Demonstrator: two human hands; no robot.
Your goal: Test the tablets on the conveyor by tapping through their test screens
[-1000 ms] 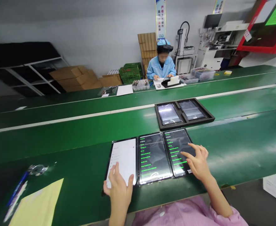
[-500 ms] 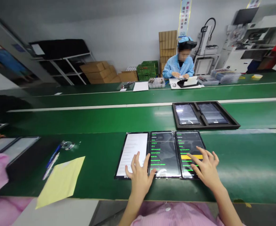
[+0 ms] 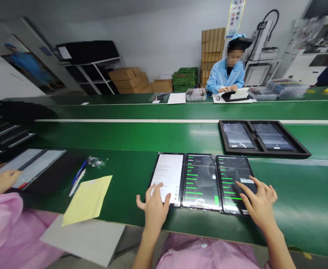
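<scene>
**L hand (image 3: 153, 213) & R hand (image 3: 260, 203) open, nothing gripped**

L fingertips rest on white screen of L tablet (image 3: 166, 178); R fingers on green-text screen of R tablet (image 3: 234, 179). Mid tablet (image 3: 201, 182) btwn them, all 3 side by side on green bench (image 3: 293, 194). Black tray (image 3: 262, 152) w/ 2 tablets just beyond. Yellow paper (image 3: 87, 200) & pen (image 3: 78, 183) to left. Co-worker's hand (image 3: 1, 183) far left, near another tablet (image 3: 37, 168).

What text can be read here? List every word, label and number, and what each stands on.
"操作" on the vertical banner; its other characters are too blurred.
Green menu lines on the middle tablet: too small to read.
Green menu lines on the right tablet: too small to read.
White screen of the left tablet: too small to read.
</scene>
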